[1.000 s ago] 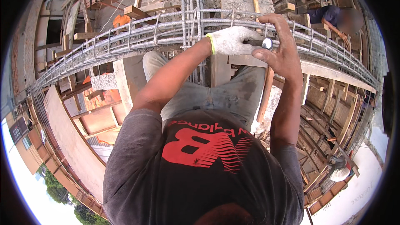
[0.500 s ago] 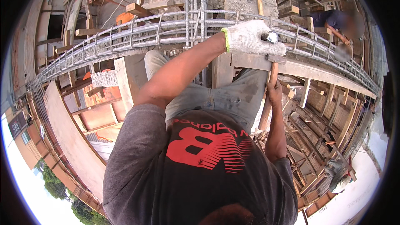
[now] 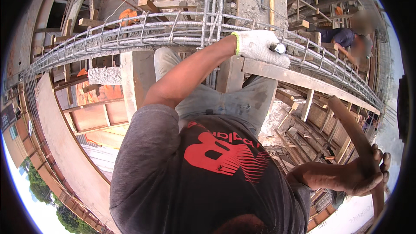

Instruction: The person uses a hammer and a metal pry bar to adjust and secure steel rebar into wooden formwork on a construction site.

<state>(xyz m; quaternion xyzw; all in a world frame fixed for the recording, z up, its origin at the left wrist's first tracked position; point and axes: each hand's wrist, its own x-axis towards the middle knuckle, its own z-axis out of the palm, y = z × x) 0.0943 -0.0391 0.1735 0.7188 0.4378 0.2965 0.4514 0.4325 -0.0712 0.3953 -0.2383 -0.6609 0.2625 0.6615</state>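
Your right hand point(image 3: 362, 175) is wrapped around a wooden handle point(image 3: 353, 136) (head out of view), cocked back by your hip. Farther out, your gloved left hand point(image 3: 260, 45) pinches a metal piece point(image 3: 279, 48) on the rebar cage point(image 3: 130, 30). A strike looks next; aim clear of your fingers.

Left glove point(image 3: 260, 45) white, yellow cuff. Shirt point(image 3: 208, 182) dark grey, red print. Handle point(image 3: 359, 143) brown. Rebar point(image 3: 173, 30) grey. Trousers point(image 3: 225, 99) faded grey.
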